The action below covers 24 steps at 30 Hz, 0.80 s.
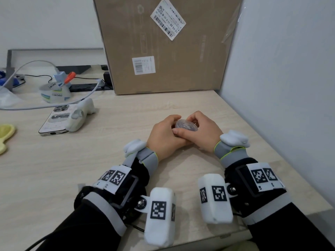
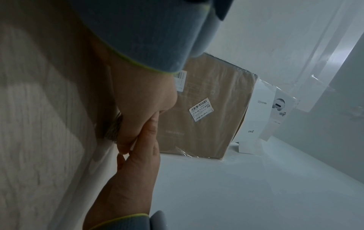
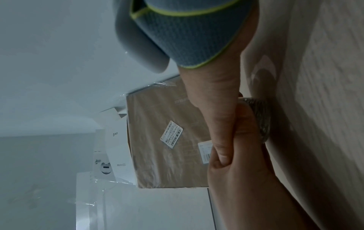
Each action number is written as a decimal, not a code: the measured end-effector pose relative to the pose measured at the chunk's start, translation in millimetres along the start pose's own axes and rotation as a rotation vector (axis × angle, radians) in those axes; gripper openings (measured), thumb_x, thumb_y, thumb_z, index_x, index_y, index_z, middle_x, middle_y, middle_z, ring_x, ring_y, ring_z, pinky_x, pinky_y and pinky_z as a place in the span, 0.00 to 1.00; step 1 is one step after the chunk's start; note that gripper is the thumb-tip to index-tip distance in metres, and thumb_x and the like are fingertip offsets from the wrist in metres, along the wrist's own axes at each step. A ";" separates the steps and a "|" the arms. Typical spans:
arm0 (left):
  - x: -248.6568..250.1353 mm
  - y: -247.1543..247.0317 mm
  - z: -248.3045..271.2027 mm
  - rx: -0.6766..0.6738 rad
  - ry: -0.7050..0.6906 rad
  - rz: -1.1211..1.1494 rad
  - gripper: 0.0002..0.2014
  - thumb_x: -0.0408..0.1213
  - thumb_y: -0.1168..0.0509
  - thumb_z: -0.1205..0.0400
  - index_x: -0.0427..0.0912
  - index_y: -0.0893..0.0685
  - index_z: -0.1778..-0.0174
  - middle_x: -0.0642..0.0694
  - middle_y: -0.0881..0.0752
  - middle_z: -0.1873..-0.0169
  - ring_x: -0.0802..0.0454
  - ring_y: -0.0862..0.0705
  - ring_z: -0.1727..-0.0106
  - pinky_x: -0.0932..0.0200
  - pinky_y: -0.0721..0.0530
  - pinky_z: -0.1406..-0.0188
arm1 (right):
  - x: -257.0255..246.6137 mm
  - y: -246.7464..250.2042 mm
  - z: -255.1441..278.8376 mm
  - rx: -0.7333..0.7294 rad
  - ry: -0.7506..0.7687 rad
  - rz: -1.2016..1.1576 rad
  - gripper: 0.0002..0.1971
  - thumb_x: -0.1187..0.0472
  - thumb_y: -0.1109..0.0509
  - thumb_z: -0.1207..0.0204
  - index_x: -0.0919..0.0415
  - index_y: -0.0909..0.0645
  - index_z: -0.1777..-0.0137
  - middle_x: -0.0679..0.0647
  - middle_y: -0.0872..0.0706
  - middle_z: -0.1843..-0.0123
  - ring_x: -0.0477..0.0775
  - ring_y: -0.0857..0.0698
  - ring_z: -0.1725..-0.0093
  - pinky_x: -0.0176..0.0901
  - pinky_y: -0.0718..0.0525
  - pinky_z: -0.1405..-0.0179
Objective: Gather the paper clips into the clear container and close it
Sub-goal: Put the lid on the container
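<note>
A small round clear container with its lid on top sits between both hands on the light wooden table, right of centre. Metal paper clips show dimly through the plastic. My left hand curls round its left side, fingers over the far rim. My right hand curls round the right side, thumb lying along the near edge. In the left wrist view the left hand hides most of the container. In the right wrist view the right hand and the left hand's fingers cover the container. No loose clips show on the table.
A large cardboard box stands just behind the hands. A white wall runs along the table's right edge. At the left lie a phone, a white tub with cables, and a yellow object.
</note>
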<state>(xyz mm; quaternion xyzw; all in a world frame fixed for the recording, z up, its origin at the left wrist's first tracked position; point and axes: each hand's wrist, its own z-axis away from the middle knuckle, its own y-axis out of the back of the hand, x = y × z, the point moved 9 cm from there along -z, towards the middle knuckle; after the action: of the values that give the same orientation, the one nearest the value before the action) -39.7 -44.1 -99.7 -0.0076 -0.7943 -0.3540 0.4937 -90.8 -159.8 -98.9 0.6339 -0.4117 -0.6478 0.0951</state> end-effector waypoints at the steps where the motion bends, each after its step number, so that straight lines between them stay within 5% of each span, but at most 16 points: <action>1: -0.9 1.9 -0.5 0.011 0.005 -0.005 0.37 0.44 0.20 0.34 0.45 0.25 0.29 0.51 0.14 0.41 0.58 0.16 0.44 0.70 0.24 0.46 | -0.5 -0.7 0.5 -0.008 0.001 -0.041 0.30 0.29 0.26 0.50 0.45 0.24 0.52 0.40 0.16 0.54 0.45 0.17 0.52 0.44 0.18 0.49; 5: -3.0 5.0 -2.2 0.026 0.011 -0.043 0.30 0.46 0.21 0.35 0.48 0.20 0.36 0.54 0.13 0.49 0.57 0.15 0.48 0.66 0.20 0.51 | -3.7 -1.9 1.2 -0.054 0.017 -0.183 0.24 0.45 0.19 0.41 0.49 0.20 0.46 0.44 0.14 0.53 0.39 0.17 0.54 0.29 0.21 0.55; 10: -5.5 -0.8 -3.4 -0.024 0.016 -0.013 0.27 0.45 0.21 0.35 0.48 0.18 0.40 0.55 0.12 0.53 0.58 0.15 0.53 0.68 0.21 0.56 | -5.3 0.2 3.2 -0.076 0.034 -0.276 0.21 0.53 0.19 0.37 0.50 0.18 0.43 0.44 0.13 0.50 0.36 0.17 0.53 0.17 0.22 0.58; 16: -5.8 -4.5 -4.0 -0.042 0.009 0.061 0.30 0.45 0.21 0.36 0.49 0.19 0.37 0.55 0.11 0.50 0.60 0.14 0.50 0.58 0.16 0.46 | -4.3 -6.8 5.0 -0.220 -0.015 -0.535 0.21 0.71 0.25 0.32 0.55 0.20 0.40 0.55 0.14 0.42 0.49 0.15 0.46 0.37 0.16 0.44; 24: 1.4 -3.3 -2.7 -0.026 -0.016 0.190 0.34 0.46 0.25 0.38 0.49 0.23 0.34 0.55 0.13 0.45 0.59 0.15 0.44 0.53 0.17 0.40 | -7.9 -4.7 2.2 -0.234 0.019 -0.725 0.30 0.76 0.25 0.36 0.60 0.24 0.33 0.55 0.14 0.42 0.50 0.14 0.45 0.37 0.15 0.44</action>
<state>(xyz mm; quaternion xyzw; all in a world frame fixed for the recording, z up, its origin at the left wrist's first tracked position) -39.5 -48.5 -99.8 -0.0922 -0.7892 -0.3158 0.5186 -89.5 -150.8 -96.5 0.7292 -0.0831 -0.6761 -0.0650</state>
